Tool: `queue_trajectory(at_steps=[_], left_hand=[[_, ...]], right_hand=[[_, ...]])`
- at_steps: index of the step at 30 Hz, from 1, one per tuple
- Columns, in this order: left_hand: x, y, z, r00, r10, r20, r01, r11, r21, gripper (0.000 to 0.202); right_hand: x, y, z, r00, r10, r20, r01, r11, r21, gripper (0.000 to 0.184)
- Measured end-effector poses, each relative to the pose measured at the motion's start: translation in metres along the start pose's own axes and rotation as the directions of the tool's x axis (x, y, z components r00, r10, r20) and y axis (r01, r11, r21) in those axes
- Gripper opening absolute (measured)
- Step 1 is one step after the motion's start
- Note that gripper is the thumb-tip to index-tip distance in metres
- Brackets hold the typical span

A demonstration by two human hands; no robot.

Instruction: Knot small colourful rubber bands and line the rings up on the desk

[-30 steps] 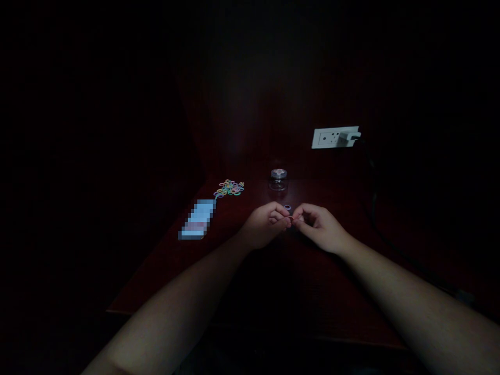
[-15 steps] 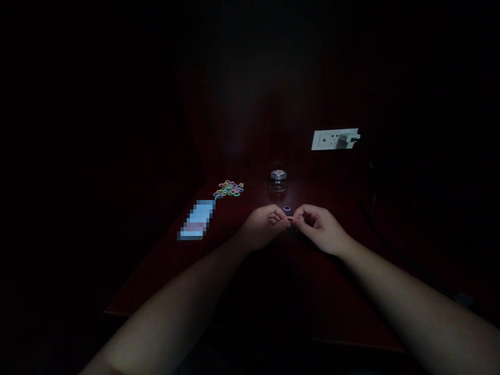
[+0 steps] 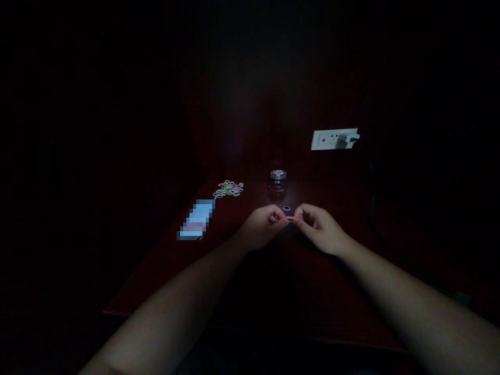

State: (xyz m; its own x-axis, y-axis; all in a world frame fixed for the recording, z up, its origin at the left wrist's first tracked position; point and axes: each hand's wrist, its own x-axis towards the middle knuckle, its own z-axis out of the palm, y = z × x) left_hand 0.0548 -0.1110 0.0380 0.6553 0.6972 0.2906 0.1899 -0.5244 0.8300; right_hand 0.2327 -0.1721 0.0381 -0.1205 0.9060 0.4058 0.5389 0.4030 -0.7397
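Between my two hands is a small orange-pink hair tie (image 3: 291, 218), stretched across the gap between the fingertips. My left hand (image 3: 265, 225) pinches one end of it with thumb and forefinger. The other end is pinched by my right hand (image 3: 317, 227). Just beyond the fingertips a pale purple hair tie (image 3: 286, 208) lies on the dark red table (image 3: 234, 291). Farther back stands a clear jar (image 3: 278, 182) with its lid on. Parts of the held band are hidden behind my fingers.
A heap of colourful hair ties (image 3: 228, 189) lies at the back left, with a lit, blurred-out phone (image 3: 196, 220) in front of it. On the back wall is a white socket (image 3: 335, 139) with a plug in it. A dark cable (image 3: 373, 208) hangs down at the right.
My hands have drawn very slightly apart, and the band between them looks pulled a little straighter. The jar, phone and heap of hair ties stay in place.
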Motion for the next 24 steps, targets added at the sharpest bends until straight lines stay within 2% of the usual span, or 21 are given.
queue_trajectory(at_steps=[8, 15, 24], left_hand=[[0.0025, -0.0028, -0.0071, 0.999, 0.044, -0.026, -0.044, 0.999, 0.017, 0.020], [0.0017, 0.0002, -0.0003, 1.000, 0.002, 0.031, 0.000, 0.997, -0.073, 0.025], [0.0013, -0.0001, 0.0011, 1.000, 0.012, 0.014, -0.010, 0.991, -0.132, 0.022]], right_hand=[[0.0026, 0.0027, -0.0061, 1.000, -0.019, -0.025, 0.017, 0.999, -0.042, 0.016], [0.0001, 0.0000, -0.0002, 1.000, -0.014, 0.014, 0.013, 0.999, 0.030, 0.017], [0.0010, -0.0003, -0.0002, 1.000, -0.008, -0.003, 0.008, 0.998, 0.065, 0.016]])
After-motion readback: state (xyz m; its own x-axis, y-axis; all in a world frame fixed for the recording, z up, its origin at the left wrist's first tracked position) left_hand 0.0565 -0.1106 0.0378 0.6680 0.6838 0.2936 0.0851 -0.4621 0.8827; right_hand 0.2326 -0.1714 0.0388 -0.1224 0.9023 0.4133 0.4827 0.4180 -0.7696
